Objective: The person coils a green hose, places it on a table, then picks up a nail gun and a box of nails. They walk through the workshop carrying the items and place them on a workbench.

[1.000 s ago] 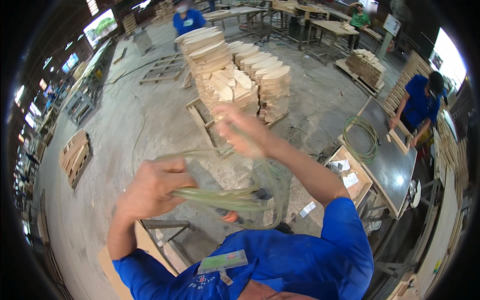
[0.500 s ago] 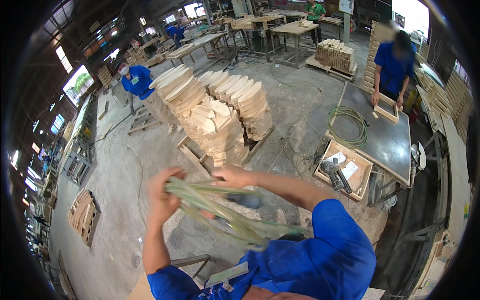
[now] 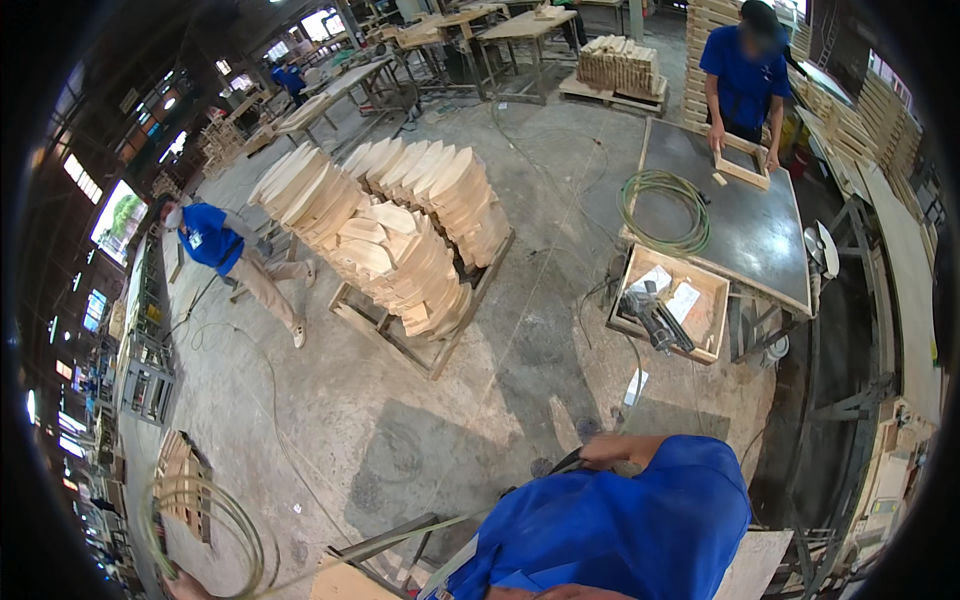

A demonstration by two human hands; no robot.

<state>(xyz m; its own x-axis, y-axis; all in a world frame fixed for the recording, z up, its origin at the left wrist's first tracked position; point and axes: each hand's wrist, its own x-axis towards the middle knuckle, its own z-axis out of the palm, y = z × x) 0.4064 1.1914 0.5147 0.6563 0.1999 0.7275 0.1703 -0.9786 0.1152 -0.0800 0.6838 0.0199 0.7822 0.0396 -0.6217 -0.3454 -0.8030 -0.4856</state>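
At the lower left edge my left hand is closed on a coil of pale green hose, whose loops hang open above the fingers. From the coil a single length of hose stretches right, across in front of my body. My right hand is low, close against my blue shirt. Its fingers are curled beside a dark, narrow thing, mostly hidden by my body, so I cannot make out what they hold.
Stacked shaped wooden boards stand on a pallet ahead. At right, a worker holds a wooden frame on a dark-topped table with another hose coil. A wooden box holds a power tool. Another worker walks at left.
The hands have moved apart: my left hand swung down and left with the hose coil, my right hand drew back to my body. The worker at left has stepped nearer.
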